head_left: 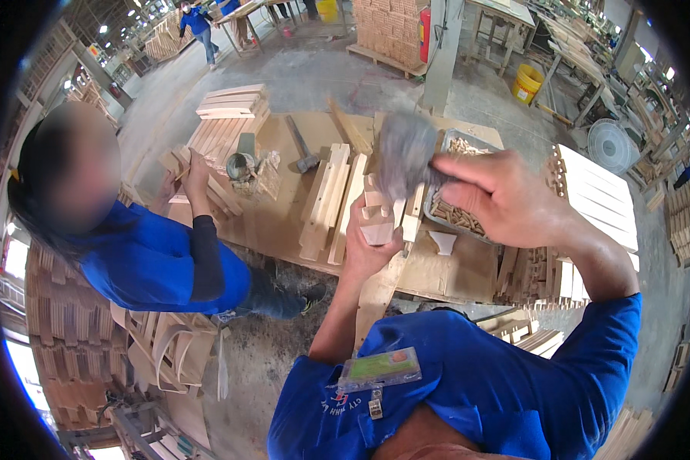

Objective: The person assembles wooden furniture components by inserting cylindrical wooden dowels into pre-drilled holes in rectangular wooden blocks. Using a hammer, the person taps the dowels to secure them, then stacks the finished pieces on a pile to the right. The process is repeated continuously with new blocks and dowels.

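Note:
My right hand is wrapped round the handle of a mallet. The grey mallet head is smeared by motion, just above the wooden piece. My left hand grips a pale wooden piece and holds it upright over the table. Dowels seem to stand out of the wood's upper end, partly hidden by the mallet. Beneath my right hand lies a tray of short wooden dowels. Left of my hands, several long wooden parts lie side by side on the cardboard-topped table.
A hammer and a glue-smeared can are on the table. At the left, a co-worker in blue handles wooden pieces. Stacked white-topped slats stand at the right, near a fan. A post rises behind the table.

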Demonstrator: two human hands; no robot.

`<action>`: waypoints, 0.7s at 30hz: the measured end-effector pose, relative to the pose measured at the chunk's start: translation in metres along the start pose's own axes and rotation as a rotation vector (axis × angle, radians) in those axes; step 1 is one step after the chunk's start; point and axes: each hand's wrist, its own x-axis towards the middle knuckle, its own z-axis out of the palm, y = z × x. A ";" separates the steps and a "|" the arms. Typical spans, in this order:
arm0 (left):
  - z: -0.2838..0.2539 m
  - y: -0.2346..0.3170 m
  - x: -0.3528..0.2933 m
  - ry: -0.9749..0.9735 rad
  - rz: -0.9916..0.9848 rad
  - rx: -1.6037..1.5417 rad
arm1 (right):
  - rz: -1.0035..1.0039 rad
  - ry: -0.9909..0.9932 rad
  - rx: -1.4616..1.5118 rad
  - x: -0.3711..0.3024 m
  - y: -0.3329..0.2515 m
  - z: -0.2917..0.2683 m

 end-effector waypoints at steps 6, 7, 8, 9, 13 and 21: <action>-0.003 -0.003 -0.001 -0.056 -0.150 -0.038 | -0.081 0.057 -0.050 0.022 -0.016 0.005; -0.006 -0.011 -0.002 -0.079 -0.139 -0.004 | -0.011 -0.093 -0.064 0.023 -0.012 0.009; -0.009 -0.011 -0.003 -0.089 -0.142 -0.005 | 0.070 -0.243 -0.074 0.024 -0.008 0.014; -0.008 -0.011 -0.001 -0.090 -0.140 -0.013 | 0.150 -0.392 -0.083 0.026 -0.004 0.015; -0.005 -0.002 0.001 0.004 -0.133 -0.123 | 0.061 -0.139 0.068 0.024 -0.013 0.001; -0.004 -0.005 0.001 -0.057 -0.210 -0.144 | 0.029 -0.262 -0.290 0.027 0.007 0.018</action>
